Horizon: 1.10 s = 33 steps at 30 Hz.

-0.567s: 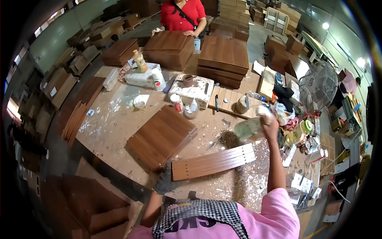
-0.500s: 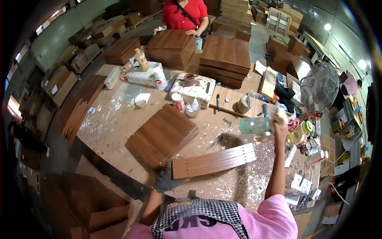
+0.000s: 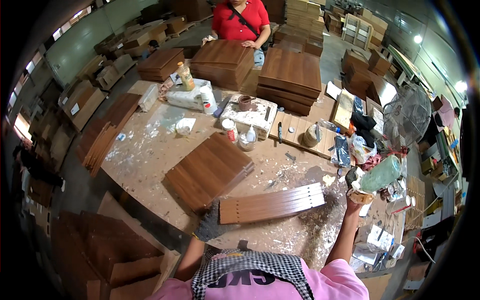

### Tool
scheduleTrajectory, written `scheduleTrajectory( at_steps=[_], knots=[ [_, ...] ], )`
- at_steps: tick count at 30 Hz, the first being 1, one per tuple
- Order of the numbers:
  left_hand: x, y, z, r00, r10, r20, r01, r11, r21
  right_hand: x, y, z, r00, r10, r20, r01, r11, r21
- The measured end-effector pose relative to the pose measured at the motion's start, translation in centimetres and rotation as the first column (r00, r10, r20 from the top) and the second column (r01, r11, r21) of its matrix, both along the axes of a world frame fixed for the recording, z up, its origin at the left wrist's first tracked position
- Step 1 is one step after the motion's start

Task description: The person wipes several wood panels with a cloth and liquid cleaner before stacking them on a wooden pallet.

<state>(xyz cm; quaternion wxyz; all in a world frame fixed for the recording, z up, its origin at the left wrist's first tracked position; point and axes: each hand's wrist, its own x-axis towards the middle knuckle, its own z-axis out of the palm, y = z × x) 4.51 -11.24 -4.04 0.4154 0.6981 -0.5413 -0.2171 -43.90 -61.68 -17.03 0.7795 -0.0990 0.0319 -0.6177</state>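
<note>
My left hand (image 3: 209, 226), in a dark grey glove, rests at the left end of several brown wood-grain strips (image 3: 272, 203) lying side by side. Its fingers are partly hidden, and I cannot tell whether they grip the strips. Off to the right, my right hand (image 3: 356, 199) is closed around the neck end of a pale green, see-through plastic bottle (image 3: 382, 174). The bottle tilts, its base pointing up and right. A pale wad (image 3: 361, 195) and something dark also show at those fingers. Beyond the strips lies a stack of brown panels (image 3: 210, 170).
Across the table (image 3: 150, 162), a person in a red shirt (image 3: 241, 22) has both hands by a tall panel stack (image 3: 222, 60). A paint-spattered white block (image 3: 247, 117), a white spray can (image 3: 208, 100) and a red-white can (image 3: 229, 130) stand mid-table. A fan (image 3: 410, 112) is at right.
My right hand has moved right and nearer to me, turning the bottle so its base points up-right instead of left. My left hand stays at the strips. The whole view has shifted slightly.
</note>
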Motion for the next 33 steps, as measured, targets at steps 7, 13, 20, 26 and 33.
scheduleTrajectory(
  at_steps=[7, 13, 20, 26, 33],
  knots=[
    [-0.1, 2.0, 1.5, 0.995, 0.043, 0.095, -0.053, 0.994, 0.099, 18.2, 6.6, 17.3, 0.644, -0.079, -0.761, 0.160, 0.987, 0.033],
    [0.2, 0.9, 0.6, 0.994, 0.032, 0.106, -0.041, 0.996, 0.082, 26.3, 6.9, 21.5, -0.302, -0.877, -0.375, -0.505, 0.481, -0.717],
    [0.7, 2.3, -4.8, 0.966, 0.133, 0.220, -0.131, 0.991, -0.022, 26.8, 2.6, 18.7, -0.406, -0.855, -0.322, -0.706, 0.518, -0.484],
    [-0.4, 2.4, -2.9, 0.977, 0.136, 0.167, -0.157, 0.980, 0.122, 25.2, 10.6, 29.8, -0.126, -0.681, -0.722, -0.677, 0.591, -0.440],
    [-1.0, 1.9, -2.1, 0.912, 0.135, 0.388, -0.123, 0.991, -0.056, 25.1, 26.9, 24.9, -0.123, -0.992, 0.021, -0.984, 0.119, -0.131]
  ],
)
